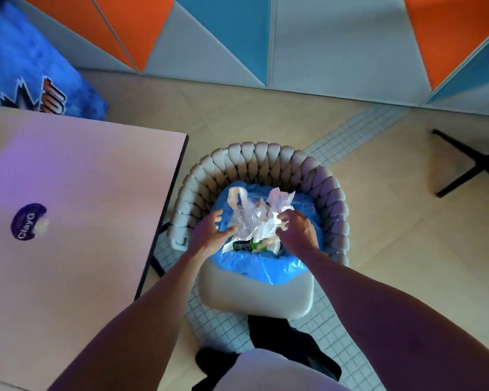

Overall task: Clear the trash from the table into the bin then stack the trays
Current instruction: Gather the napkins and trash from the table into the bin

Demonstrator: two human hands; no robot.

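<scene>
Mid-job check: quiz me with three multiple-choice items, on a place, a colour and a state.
1. The blue bin bag sits: A on the table; B on the chair seat; C on the floor.
2. The sticker on the table is: A green; B purple; C orange.
3. The left hand is: A fisted; B gripping a tray; C spread open.
Key: B, the chair seat shows beneath it; B, the round sticker is purple; C, its fingers fan apart.

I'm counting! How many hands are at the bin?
2. The left hand is over the bin liner; the right hand is on the white plastic bag. None hidden.
</scene>
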